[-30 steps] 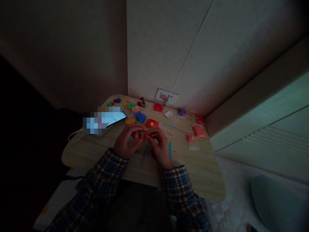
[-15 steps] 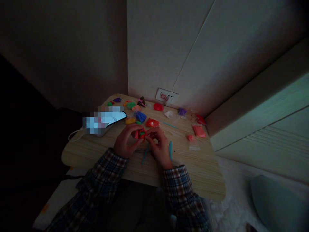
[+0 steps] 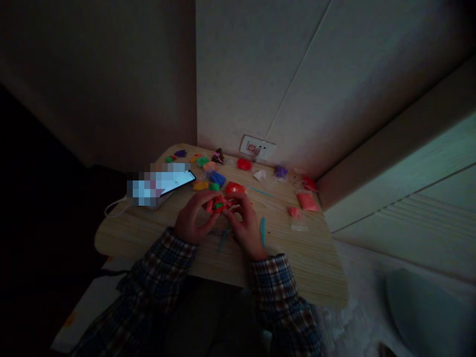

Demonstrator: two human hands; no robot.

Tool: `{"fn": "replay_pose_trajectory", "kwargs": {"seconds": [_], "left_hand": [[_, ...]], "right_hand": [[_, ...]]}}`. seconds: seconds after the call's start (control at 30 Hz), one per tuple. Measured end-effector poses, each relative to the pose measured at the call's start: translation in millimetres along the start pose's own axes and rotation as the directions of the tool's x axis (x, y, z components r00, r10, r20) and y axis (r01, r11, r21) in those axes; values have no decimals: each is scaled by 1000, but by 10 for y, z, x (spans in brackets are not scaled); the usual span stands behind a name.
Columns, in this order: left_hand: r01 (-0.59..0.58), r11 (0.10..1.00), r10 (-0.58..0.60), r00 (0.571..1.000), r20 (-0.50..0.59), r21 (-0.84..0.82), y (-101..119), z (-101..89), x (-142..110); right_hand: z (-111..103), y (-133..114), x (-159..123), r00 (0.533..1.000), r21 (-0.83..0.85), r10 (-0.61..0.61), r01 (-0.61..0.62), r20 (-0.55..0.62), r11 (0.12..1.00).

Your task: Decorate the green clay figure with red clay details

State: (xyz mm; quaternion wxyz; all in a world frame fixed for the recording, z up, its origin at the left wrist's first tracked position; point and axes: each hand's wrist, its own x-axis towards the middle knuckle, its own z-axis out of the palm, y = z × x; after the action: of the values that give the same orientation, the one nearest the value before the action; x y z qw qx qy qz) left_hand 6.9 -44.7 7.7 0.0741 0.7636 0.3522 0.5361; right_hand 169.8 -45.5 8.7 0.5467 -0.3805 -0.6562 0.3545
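Between my two hands, above the table's middle, is a small red and green clay figure [image 3: 220, 205]. My left hand [image 3: 191, 215] is closed round its left side, thumb below and fingers above. From the right, the fingertips of my right hand [image 3: 243, 220] pinch at its edge; they hide part of it. Under the hands a thin blue stick [image 3: 223, 239] lies on the wooden table [image 3: 297, 267]. A blue clay knife [image 3: 263, 231] rests just right of my right hand. Beyond the fingers sits a bag of orange-red clay [image 3: 235, 188].
A lit phone [image 3: 180, 181], partly blurred, leans at the left with a white cable [image 3: 113, 210]. Several clay packets line the back, among them blue [image 3: 216, 178], red [image 3: 244, 164] and purple [image 3: 280, 171]. A pink packet [image 3: 307, 201] lies right. A wall socket [image 3: 258, 147] is behind.
The clay figure has turned slightly between my fingers, and my right fingers have shifted a little over it. More of the green lump behind my left hand shows. The table items stay put.
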Motion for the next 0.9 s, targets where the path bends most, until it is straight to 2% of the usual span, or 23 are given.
{"fn": "replay_pose_trajectory", "kwargs": {"seconds": [0.57, 0.73, 0.9], "left_hand": [[-23, 1000, 23, 998, -52, 12, 37, -30, 37], [-2, 999, 0, 998, -58, -41, 27, -19, 30], [63, 983, -77, 994, -72, -175, -19, 22, -18]], "right_hand": [[-10, -53, 8, 996, -13, -94, 93, -1, 996], [-13, -50, 2, 995, -26, -101, 101, -4, 995], [-19, -44, 0, 994, -20, -112, 112, -3, 994]]}}
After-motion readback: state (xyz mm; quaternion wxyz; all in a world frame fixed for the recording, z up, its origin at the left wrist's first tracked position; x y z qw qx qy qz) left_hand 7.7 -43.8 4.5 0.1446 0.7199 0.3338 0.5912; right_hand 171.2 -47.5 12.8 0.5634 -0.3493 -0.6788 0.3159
